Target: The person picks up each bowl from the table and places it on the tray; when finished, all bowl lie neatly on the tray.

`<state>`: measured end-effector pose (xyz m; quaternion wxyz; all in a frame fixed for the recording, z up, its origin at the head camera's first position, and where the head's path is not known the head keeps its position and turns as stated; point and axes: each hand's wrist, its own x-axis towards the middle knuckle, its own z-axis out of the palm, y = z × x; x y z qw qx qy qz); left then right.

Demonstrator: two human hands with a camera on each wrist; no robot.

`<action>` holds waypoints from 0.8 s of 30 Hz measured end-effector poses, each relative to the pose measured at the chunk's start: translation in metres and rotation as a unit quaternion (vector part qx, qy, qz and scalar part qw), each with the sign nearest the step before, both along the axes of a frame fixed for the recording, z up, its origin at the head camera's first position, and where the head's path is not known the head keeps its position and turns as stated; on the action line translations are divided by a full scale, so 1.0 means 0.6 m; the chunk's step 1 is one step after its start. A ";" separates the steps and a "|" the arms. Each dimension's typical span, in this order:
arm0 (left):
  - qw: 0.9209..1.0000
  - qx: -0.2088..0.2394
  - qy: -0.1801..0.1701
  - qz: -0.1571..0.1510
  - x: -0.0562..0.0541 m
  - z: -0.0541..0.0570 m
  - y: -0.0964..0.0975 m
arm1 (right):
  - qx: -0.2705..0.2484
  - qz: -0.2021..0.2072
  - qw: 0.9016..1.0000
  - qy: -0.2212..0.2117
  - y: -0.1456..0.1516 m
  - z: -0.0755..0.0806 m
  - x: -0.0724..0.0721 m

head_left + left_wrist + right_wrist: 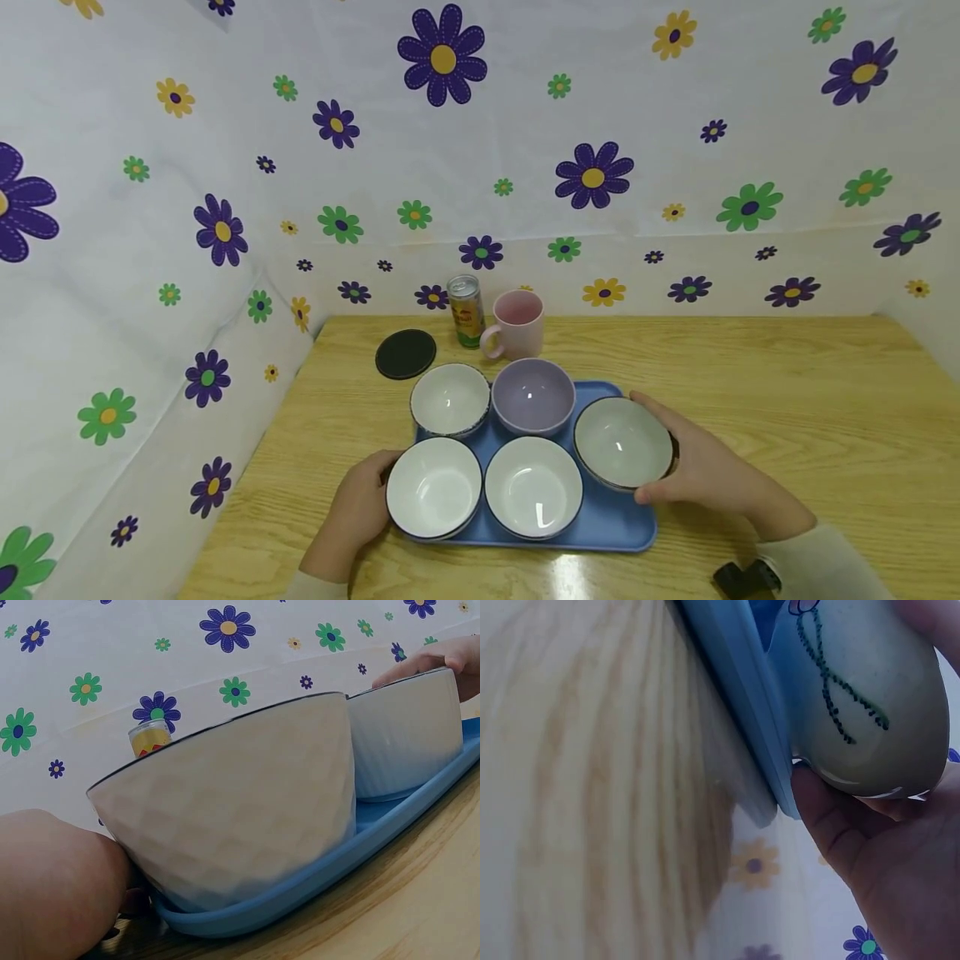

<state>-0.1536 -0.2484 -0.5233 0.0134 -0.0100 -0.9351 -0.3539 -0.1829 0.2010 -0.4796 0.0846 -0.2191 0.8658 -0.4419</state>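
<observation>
My right hand [693, 471] grips a white bowl with a dark rim [622, 442] at the right end of a blue tray [615, 521]. In the right wrist view a green painted pattern shows on this bowl's outside. My left hand [360, 498] is at the tray's left end, against or close beside a white bowl [433, 487] with a faceted outside; its fingers are mostly hidden. Between them sits another white bowl [534, 487]. Behind stand a speckle-rimmed white bowl [450, 400] and a purple bowl [534, 397].
Behind the tray stand a pink mug [519, 325] and a drink can [467, 312]. A round black coaster [406, 353] lies to their left. The wooden table [787, 392] meets flower-patterned sheeting [525, 108] at the back and left. A black strap [746, 577] is at the right wrist.
</observation>
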 end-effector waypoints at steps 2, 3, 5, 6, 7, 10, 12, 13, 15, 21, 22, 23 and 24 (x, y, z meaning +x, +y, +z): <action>1.000 -0.001 0.000 -0.001 0.000 0.000 -0.001 | -0.002 0.003 1.000 -0.003 -0.002 0.001 0.000; 1.000 -0.001 0.000 -0.002 0.000 0.000 -0.001 | -0.003 0.004 1.000 -0.005 -0.003 0.001 0.000; 1.000 -0.002 -0.001 -0.002 0.000 0.000 -0.002 | -0.002 0.004 1.000 -0.006 -0.005 0.000 0.000; 1.000 -0.001 -0.003 0.000 0.000 -0.001 -0.002 | -0.001 0.004 1.000 -0.004 -0.005 0.000 -0.001; 1.000 -0.001 -0.005 0.001 -0.001 -0.001 -0.002 | -0.001 0.005 1.000 -0.003 -0.005 -0.001 -0.002; 1.000 0.000 -0.009 0.006 -0.002 -0.003 -0.002 | 0.002 0.007 1.000 0.003 -0.006 -0.004 -0.005; 1.000 0.001 -0.010 0.006 -0.001 -0.003 -0.002 | 0.007 0.008 1.000 0.008 -0.005 -0.006 -0.006; 1.000 0.000 -0.009 0.004 -0.001 -0.002 -0.002 | 0.009 0.008 1.000 0.008 -0.005 -0.006 -0.007; 1.000 0.001 -0.008 0.002 0.000 -0.002 -0.002 | 0.014 0.007 1.000 0.006 -0.004 -0.006 -0.007; 1.000 -0.003 -0.008 0.004 0.000 -0.003 -0.001 | 0.020 0.005 1.000 -0.013 -0.003 -0.007 -0.008; 1.000 -0.004 -0.008 0.005 -0.001 -0.003 -0.002 | 0.017 0.006 1.000 -0.014 -0.004 -0.008 -0.009; 1.000 -0.005 -0.008 0.004 -0.001 -0.004 -0.002 | 0.016 0.006 1.000 -0.015 -0.004 -0.009 -0.010; 1.000 -0.006 -0.007 0.003 -0.001 -0.003 -0.002 | 0.013 0.007 1.000 -0.015 -0.005 -0.009 -0.010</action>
